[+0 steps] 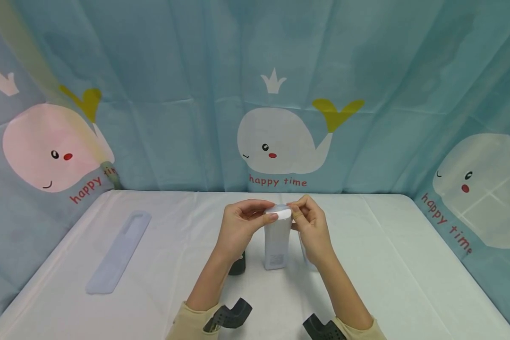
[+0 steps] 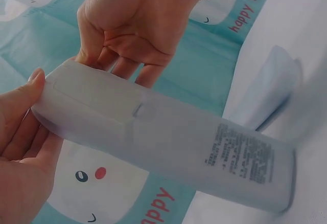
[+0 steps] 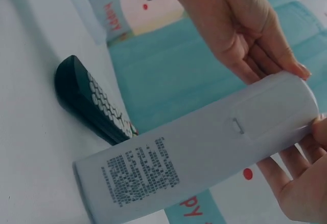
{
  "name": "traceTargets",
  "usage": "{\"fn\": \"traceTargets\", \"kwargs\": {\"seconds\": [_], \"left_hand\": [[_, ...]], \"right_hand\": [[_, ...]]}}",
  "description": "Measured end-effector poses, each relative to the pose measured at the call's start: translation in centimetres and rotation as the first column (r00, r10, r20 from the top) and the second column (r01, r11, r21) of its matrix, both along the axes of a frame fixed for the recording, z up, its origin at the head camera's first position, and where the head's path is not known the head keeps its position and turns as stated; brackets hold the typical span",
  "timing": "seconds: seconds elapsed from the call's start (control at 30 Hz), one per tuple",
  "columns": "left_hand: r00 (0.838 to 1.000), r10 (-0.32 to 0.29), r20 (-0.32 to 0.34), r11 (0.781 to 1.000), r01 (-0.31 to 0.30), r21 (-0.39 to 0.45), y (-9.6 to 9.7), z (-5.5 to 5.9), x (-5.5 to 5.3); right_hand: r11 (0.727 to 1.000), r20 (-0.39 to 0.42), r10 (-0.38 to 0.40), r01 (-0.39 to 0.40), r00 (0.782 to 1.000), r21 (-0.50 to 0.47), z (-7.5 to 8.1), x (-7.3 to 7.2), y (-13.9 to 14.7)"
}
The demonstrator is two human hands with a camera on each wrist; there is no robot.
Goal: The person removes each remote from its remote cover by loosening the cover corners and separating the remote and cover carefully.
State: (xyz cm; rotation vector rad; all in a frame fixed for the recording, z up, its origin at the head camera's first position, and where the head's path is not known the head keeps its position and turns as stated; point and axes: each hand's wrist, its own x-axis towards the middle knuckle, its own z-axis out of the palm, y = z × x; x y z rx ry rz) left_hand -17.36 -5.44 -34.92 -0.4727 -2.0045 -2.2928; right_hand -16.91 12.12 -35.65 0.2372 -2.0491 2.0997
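A white remote control (image 1: 277,241) stands on end on the table, its back with battery lid and printed label towards me. A thin translucent cover (image 2: 168,132) appears to sheathe it. My left hand (image 1: 240,226) pinches its top edge from the left, thumb on the near face. At the top right corner, my right hand (image 1: 312,231) pinches with thumb and forefinger. In the right wrist view, the left hand (image 3: 240,29) is uppermost and the right hand (image 3: 301,183) lies at the lower right, both around the remote's top end.
A black remote with pale buttons (image 3: 97,101) stands beyond my left forearm, mostly hidden in the head view. Behind my right wrist is a pale translucent piece (image 2: 271,88). A long translucent sleeve (image 1: 119,255) lies at the left of the white-covered table (image 1: 408,264). Blue curtains (image 1: 174,118) border it.
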Motion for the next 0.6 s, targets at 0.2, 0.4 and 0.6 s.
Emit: {"fn": "traceTargets", "kwargs": {"seconds": [0.2,0.4,0.6], "left_hand": [[0.999,-0.035,-0.022,0.999,0.035,0.027,0.16,0.06,0.06],[0.997,-0.073,-0.005,0.996,0.074,0.04,0.27,0.33,0.18],[0.998,-0.057,-0.013,0.998,0.058,0.027,0.0,0.28,-0.01]], "right_hand": [[0.998,0.053,0.006,-0.003,0.999,-0.056,0.31,0.16,0.03],[0.994,0.076,0.011,-0.002,0.997,-0.107,0.33,0.05,0.0],[0.993,0.065,0.012,-0.004,0.998,-0.12,0.04,-0.14,-0.14]]}}
